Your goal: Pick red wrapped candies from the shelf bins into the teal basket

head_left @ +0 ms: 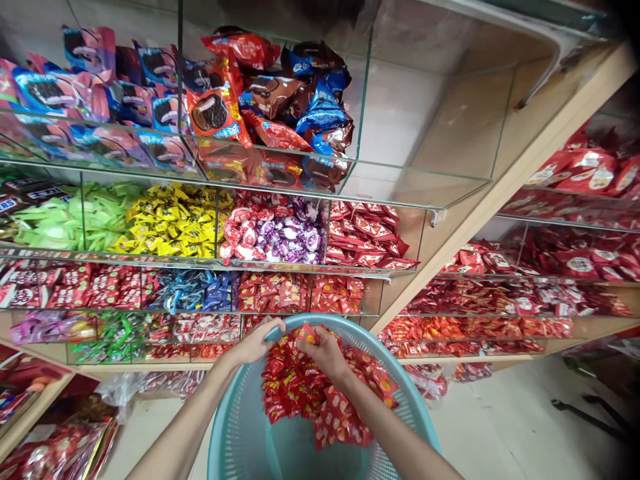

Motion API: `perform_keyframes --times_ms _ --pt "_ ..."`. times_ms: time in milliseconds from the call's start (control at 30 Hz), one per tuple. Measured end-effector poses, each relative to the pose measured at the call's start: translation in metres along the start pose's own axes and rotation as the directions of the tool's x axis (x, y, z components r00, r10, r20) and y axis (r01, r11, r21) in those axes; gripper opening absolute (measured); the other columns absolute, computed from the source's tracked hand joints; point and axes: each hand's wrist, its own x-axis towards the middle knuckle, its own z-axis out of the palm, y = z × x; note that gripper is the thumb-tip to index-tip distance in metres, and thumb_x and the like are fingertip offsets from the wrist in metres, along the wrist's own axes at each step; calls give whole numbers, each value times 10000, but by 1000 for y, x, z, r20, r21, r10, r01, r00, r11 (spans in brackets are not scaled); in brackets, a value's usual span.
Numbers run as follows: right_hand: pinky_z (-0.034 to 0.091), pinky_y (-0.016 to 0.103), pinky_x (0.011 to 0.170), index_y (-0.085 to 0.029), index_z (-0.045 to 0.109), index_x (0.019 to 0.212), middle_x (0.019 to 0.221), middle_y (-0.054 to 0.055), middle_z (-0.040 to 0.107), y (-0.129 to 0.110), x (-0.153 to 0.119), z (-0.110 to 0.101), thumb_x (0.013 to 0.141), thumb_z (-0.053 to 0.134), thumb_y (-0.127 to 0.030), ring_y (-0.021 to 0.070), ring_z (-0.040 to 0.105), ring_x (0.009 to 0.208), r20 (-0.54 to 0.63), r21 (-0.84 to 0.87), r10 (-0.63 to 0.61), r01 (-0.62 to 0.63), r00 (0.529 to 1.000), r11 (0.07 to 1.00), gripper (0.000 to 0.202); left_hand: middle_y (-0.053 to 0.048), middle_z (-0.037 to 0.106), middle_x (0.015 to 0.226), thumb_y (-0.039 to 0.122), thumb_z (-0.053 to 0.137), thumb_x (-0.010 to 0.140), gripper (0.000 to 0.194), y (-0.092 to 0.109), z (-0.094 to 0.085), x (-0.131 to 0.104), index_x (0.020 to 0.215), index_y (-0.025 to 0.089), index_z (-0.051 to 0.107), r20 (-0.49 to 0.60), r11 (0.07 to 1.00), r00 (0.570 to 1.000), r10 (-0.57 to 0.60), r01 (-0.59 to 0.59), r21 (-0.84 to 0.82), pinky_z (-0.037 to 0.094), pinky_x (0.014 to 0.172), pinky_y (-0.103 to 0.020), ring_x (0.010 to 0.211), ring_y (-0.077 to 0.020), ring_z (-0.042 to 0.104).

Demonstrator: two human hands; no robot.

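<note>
A teal plastic basket (pixel 223 407) with slotted walls stands in front of me, tilted so its inside shows. My left hand (pixel 259 340) is closed over its far left rim. Inside lie red wrapped candies (pixel 290 390) with yellow lettering, heaped toward the far side. Larger red packets (pixel 343 417) with round pale prints lie to the right and nearer me. Over the heap, my right hand (pixel 324 352) is closed on a small red candy packet (pixel 307 335) between thumb and fingers. My right forearm hides part of the basket.
Glass-fronted shelves rise just beyond the basket, holding yellow candies (pixel 173 223), purple-wrapped candies (pixel 293 233) and red packets (pixel 365 233). Chocolate pie packs (pixel 213 113) fill the upper shelf. A slanting wooden post (pixel 480 200) divides the shelving. Pale floor (pixel 490 413) shows at right.
</note>
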Motion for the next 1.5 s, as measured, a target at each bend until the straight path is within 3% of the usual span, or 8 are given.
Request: perform_keyframes --times_ms 133,400,633,733,867,1267,1400,1500 --pt "362 211 488 -172 482 689 588 -39 493 -1 4 4 665 608 -399 81 419 507 47 -23 -15 16 999 1000 261 -16 444 859 51 377 653 269 -6 3 2 780 178 577 -9 1000 1000 -11 11 13 321 862 -265 883 -145 447" --pt "424 227 436 -182 433 681 543 -46 511 6 6 10 665 583 -446 114 524 458 55 -81 73 -69 996 994 304 -16 515 948 214 387 775 228 6 -3 -1 906 209 574 8 983 992 -124 124 -134 321 870 -270 928 -149 465" --pt "485 262 472 -184 416 771 629 -33 551 8 5 16 627 580 -534 172 612 542 42 9 168 -169 985 986 412 -11 509 897 361 422 797 232 3 -3 -3 842 196 580 -17 991 999 -48 45 -127 321 854 -260 908 -150 470" --pt "482 258 440 -190 412 779 648 -38 518 7 5 15 672 506 -577 156 599 499 17 67 190 -191 982 979 412 -5 501 876 394 392 808 261 5 -3 -4 827 193 556 -17 991 998 -54 51 -121 331 821 -254 876 -145 465" --pt "480 267 411 -187 410 732 612 -30 483 10 5 14 734 395 -598 146 568 467 -7 7 173 -173 985 985 412 1 489 844 409 372 813 279 7 -4 -4 796 186 538 -16 993 999 -48 46 -109 331 802 -249 848 -139 455" --pt "477 245 416 -191 360 638 584 -54 297 4 -1 18 759 399 -540 75 405 449 -113 -50 57 -63 992 997 372 6 499 826 389 368 819 257 4 -4 -3 778 183 517 -21 991 999 -45 42 -124 334 789 -231 832 -132 465" --pt "425 206 374 -186 383 642 560 -54 304 -8 -1 4 758 411 -522 76 382 448 -148 -126 3 -22 989 992 357 14 509 848 379 387 814 220 10 -5 -4 840 192 500 -34 990 999 -27 22 -143 338 776 -218 829 -127 467" --pt "396 184 380 -178 411 650 543 -57 322 -23 -4 -24 754 436 -508 70 361 455 -204 -157 -30 -2 979 988 347 22 488 877 372 433 793 201 11 -7 -4 895 203 472 -46 991 999 -25 19 -130 341 749 -204 817 -121 455"
